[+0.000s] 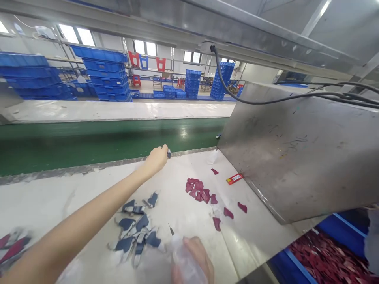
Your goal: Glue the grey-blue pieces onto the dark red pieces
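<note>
My left hand [158,158] reaches out over the table's far edge beside the green belt. Its fingers are closed on a small dark blue piece [169,154], mostly hidden by the hand. At the bottom, my right hand [197,254] grips a translucent squeeze bottle [187,263] whose thin needle tip points up and left. Left of the bottle lies a loose pile of dark blue pieces [142,223] with pale grey parts attached. A cluster of flat maroon pieces [197,190] lies ahead of the bottle, with several more scattered to its right.
The green conveyor belt [112,140] runs across behind the table. A metal panel [302,146] with black cables [266,100] blocks the right side. Near its foot lies a red packet [235,179]. A blue bin [299,266] at lower right holds many maroon pieces. Blurred maroon pieces [14,248] lie far left.
</note>
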`<action>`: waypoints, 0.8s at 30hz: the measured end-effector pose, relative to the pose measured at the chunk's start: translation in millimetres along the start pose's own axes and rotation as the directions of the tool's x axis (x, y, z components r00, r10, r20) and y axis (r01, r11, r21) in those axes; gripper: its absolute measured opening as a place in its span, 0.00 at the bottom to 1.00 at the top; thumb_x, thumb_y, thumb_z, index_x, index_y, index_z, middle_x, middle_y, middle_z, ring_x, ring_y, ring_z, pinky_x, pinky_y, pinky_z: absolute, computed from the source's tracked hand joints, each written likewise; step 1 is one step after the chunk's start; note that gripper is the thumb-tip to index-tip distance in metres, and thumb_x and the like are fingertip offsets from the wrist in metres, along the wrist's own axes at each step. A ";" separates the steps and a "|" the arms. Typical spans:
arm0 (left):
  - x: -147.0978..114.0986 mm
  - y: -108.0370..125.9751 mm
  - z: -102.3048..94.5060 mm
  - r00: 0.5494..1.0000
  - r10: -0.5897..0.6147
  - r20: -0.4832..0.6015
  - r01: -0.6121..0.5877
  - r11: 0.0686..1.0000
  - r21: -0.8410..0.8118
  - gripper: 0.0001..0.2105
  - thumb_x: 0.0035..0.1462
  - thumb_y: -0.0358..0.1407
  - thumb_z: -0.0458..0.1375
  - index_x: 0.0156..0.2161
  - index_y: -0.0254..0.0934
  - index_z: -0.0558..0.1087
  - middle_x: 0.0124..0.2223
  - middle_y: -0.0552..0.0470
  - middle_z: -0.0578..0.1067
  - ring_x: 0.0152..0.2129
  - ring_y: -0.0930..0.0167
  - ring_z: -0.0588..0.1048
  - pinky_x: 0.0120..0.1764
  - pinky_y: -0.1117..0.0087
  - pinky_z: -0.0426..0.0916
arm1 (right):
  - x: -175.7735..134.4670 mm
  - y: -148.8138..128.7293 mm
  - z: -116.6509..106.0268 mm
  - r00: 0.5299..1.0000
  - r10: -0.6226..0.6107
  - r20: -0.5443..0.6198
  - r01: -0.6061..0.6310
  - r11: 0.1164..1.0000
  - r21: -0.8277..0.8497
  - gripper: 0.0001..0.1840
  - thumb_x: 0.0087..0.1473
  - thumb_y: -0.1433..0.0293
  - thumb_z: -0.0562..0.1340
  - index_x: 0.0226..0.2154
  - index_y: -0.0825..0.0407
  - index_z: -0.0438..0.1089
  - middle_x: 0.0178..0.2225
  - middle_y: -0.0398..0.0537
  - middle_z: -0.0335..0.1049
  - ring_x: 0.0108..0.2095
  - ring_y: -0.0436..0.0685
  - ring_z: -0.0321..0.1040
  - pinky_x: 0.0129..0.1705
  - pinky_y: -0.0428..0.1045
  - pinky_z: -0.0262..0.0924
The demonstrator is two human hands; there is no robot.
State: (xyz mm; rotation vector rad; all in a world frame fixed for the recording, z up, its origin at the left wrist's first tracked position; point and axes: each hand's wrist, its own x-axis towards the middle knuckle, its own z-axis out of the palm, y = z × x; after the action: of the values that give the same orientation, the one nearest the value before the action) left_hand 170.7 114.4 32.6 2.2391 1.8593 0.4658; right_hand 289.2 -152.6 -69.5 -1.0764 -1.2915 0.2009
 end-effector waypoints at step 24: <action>-342.4 -24.5 46.4 0.961 -0.094 -0.258 -0.022 0.910 -0.415 0.06 0.62 0.33 0.58 0.44 0.42 0.73 0.39 0.51 0.75 0.40 0.64 0.72 0.42 0.63 0.69 | -17.7 -31.9 -16.6 0.956 0.142 0.255 -0.158 0.986 0.043 0.08 0.52 0.69 0.68 0.36 0.56 0.76 0.28 0.50 0.77 0.27 0.57 0.76 0.28 0.49 0.71</action>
State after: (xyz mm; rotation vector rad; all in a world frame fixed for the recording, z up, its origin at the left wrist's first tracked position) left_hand 109.4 -214.0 -58.9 1.9247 1.7085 1.1004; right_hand 283.7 -190.1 -56.2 -1.1212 -1.4187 0.5038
